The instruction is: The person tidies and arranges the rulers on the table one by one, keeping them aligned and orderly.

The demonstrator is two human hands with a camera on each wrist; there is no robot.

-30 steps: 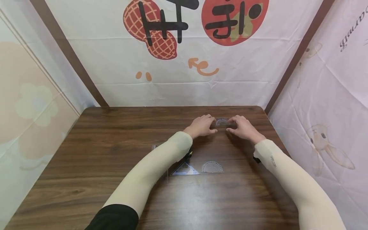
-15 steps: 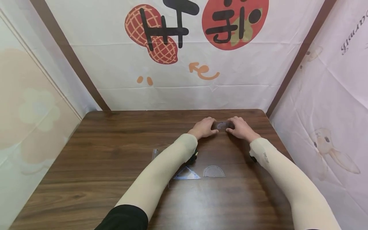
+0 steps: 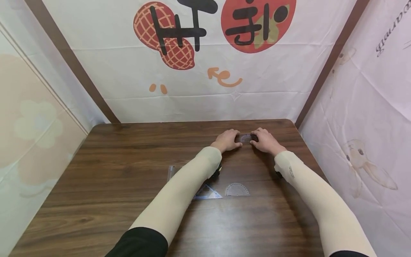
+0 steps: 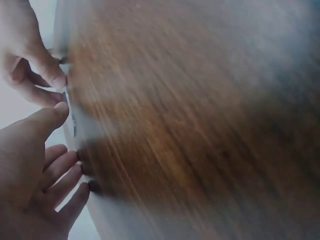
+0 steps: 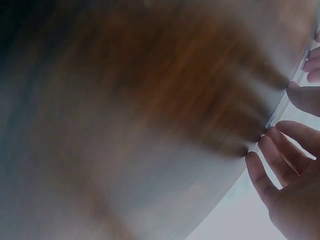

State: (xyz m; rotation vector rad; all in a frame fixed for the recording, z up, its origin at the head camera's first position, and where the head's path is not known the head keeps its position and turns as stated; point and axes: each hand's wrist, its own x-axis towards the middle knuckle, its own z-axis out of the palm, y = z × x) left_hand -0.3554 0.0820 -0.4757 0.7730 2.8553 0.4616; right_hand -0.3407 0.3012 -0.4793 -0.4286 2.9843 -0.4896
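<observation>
Dark wood-grain table [image 3: 128,171], head view: left hand [image 3: 227,140] and right hand [image 3: 264,141] pinch a small clear plastic protractor [image 3: 245,138] near the far edge; wrist views, blurred: fingertips [image 4: 59,80] at its thin edge, probably light, stiff, slippery.

Both arms reach forward from the near edge toward the far right of the scene, sleeved in cream to the wrists, with a black sleeve showing over the left upper arm; the left forearm runs diagonally from near left to far right, the right forearm angles in from the near right; the left hand [image 3: 227,140] and right hand [image 3: 265,140] lie close together, palms down, knuckles raised, fingers curled inward toward each other; in the left wrist view the thumb and fingertips [image 4: 60,110] of the left hand [image 4: 35,175] bend toward the opposite hand's fingers; in the right wrist view the right hand [image 5: 290,185] shows its fingers [image 5: 272,152] loosely bent and slightly spread.
</observation>
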